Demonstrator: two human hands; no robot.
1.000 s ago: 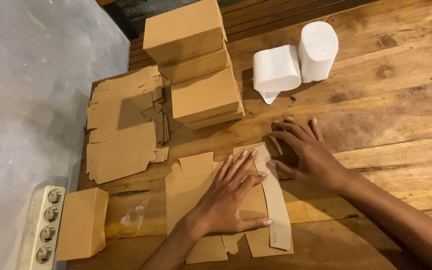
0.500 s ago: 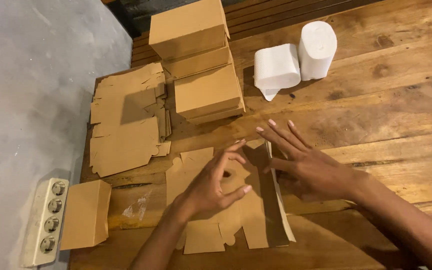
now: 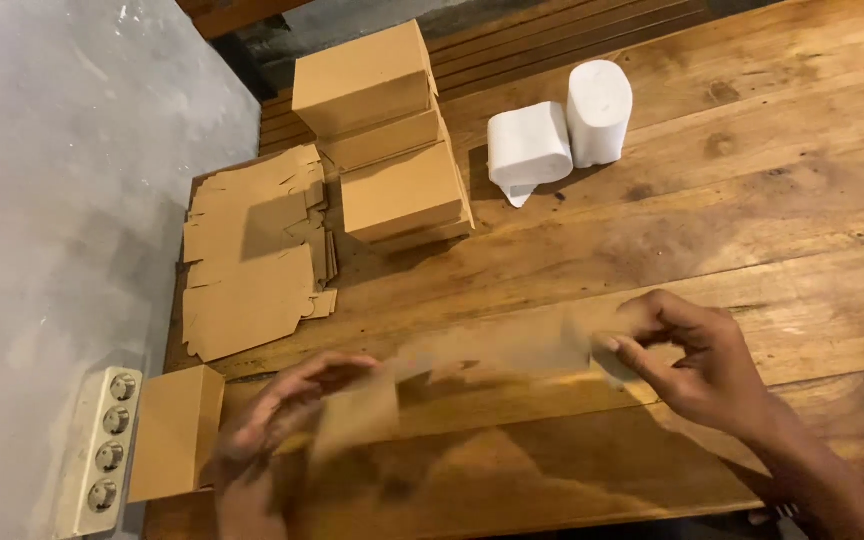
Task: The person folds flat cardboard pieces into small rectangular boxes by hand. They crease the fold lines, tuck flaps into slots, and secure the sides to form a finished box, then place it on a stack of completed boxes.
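Note:
A flat brown cardboard box blank is lifted off the wooden table, blurred by motion and stretched between both hands. My left hand grips its left end near the table's front edge. My right hand pinches its right end with thumb and fingers. The blank's shape is too smeared to make out its flaps.
A stack of flat cardboard blanks lies at the left. Several folded brown boxes are piled behind it. Two white tissue rolls stand at the back. One small folded box sits beside a white power strip on the grey floor.
The blank lay flat under both hands a second ago. Both hands have since gripped its ends and raised it off the table, moving apart.

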